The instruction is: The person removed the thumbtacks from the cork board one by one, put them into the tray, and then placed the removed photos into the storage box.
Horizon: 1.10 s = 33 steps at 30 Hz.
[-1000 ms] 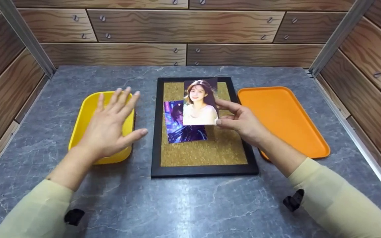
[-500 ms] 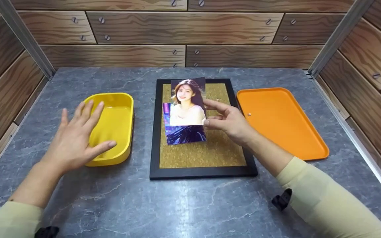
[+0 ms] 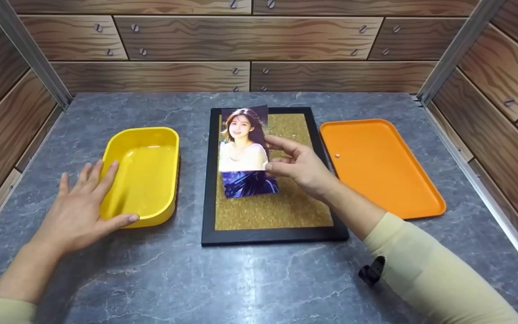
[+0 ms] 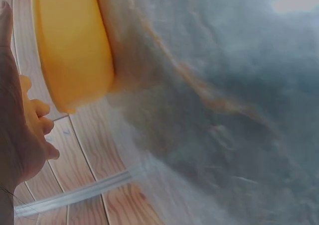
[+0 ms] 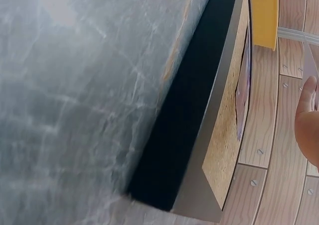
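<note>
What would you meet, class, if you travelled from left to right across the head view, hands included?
Left hand → yellow box → held photo → right hand → orange tray.

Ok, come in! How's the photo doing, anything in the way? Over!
Right grip pinches portrait photo over corkboard. Left grip empty, near yellow bin. Possibly in the way: second picture on corkboard, partly hidden.

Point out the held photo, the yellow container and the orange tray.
Held photo [image 3: 243, 139]: head view, middle of its printed face.
Yellow container [image 3: 147, 175]: head view, bare floor inside its walls.
Orange tray [image 3: 382, 170]: head view, middle of its flat surface.
</note>
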Each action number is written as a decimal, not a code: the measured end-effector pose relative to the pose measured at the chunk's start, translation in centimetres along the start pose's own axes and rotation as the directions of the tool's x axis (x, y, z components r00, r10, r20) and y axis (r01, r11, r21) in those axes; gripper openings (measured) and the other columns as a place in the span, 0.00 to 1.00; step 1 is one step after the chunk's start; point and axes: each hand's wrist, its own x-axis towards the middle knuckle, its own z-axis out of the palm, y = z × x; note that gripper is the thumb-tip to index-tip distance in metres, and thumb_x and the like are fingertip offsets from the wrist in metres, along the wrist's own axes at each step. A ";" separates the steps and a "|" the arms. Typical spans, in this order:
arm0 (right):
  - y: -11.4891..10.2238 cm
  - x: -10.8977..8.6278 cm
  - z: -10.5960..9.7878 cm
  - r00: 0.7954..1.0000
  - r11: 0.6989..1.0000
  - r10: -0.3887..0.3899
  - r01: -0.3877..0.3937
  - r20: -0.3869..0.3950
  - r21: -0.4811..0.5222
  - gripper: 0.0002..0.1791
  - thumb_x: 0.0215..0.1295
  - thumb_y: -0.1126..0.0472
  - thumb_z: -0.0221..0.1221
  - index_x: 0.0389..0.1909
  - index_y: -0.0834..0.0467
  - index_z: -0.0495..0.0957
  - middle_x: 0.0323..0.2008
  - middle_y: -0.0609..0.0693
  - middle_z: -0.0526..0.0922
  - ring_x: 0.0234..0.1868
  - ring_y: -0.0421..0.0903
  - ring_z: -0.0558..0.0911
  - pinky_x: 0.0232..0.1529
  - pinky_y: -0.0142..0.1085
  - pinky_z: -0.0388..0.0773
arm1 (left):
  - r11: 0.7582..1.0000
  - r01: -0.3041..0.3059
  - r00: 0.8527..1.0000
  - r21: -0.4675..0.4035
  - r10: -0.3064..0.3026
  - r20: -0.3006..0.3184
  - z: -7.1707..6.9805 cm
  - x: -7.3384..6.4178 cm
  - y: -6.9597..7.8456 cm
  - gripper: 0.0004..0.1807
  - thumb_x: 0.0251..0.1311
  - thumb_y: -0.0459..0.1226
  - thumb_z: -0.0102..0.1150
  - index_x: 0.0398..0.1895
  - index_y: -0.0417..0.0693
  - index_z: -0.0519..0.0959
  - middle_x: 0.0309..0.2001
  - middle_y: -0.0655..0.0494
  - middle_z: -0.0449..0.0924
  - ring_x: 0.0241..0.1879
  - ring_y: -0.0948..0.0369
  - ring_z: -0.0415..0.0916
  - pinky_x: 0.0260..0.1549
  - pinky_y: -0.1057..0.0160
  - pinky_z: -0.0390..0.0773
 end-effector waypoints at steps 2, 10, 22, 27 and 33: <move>0.1 0.1 0.3 1.000 1.000 0.006 -0.006 -0.004 0.011 0.40 0.65 0.81 0.62 0.79 0.66 0.65 0.72 0.64 0.71 0.48 0.48 0.88 0.52 0.42 0.88 | 1.000 0.004 1.000 0.004 -0.004 0.010 0.2 -0.3 -0.3 0.64 0.63 0.70 0.61 0.88 0.46 0.42 0.83 0.28 0.42 0.79 0.27 0.44 0.73 0.24 0.29; 0.3 0.4 1.3 1.000 1.000 0.020 -0.020 0.003 0.021 0.41 0.65 0.81 0.62 0.79 0.67 0.63 0.74 0.64 0.69 0.46 0.46 0.88 0.53 0.41 0.88 | 0.999 0.050 0.998 0.008 -0.050 0.028 0.6 -1.3 -1.5 0.67 0.62 0.71 0.61 0.87 0.42 0.40 0.81 0.25 0.45 0.79 0.26 0.44 0.73 0.22 0.30; 0.1 0.9 2.7 1.000 0.998 0.015 -0.015 0.010 0.055 0.41 0.64 0.83 0.61 0.79 0.67 0.64 0.71 0.65 0.71 0.45 0.45 0.86 0.51 0.39 0.88 | 0.995 0.098 0.992 0.006 -0.098 0.081 0.9 -1.4 -2.4 0.68 0.64 0.72 0.57 0.85 0.33 0.40 0.82 0.25 0.41 0.79 0.26 0.41 0.71 0.21 0.27; 0.2 1.3 3.6 1.000 0.999 0.005 -0.006 0.013 0.041 0.40 0.64 0.82 0.62 0.78 0.67 0.65 0.71 0.65 0.71 0.45 0.45 0.87 0.51 0.39 0.88 | 0.995 0.095 0.993 -0.003 -0.094 0.073 1.1 -1.5 -2.7 0.65 0.67 0.70 0.56 0.85 0.32 0.41 0.81 0.24 0.42 0.79 0.25 0.41 0.71 0.20 0.30; 0.6 1.9 5.0 1.000 0.999 0.006 -0.007 0.018 0.049 0.40 0.64 0.82 0.62 0.78 0.68 0.65 0.71 0.66 0.73 0.43 0.44 0.87 0.49 0.38 0.88 | 0.995 0.093 0.994 -0.034 -0.091 0.055 1.5 -1.7 -2.6 0.64 0.67 0.69 0.57 0.86 0.34 0.41 0.81 0.24 0.43 0.79 0.25 0.42 0.71 0.20 0.30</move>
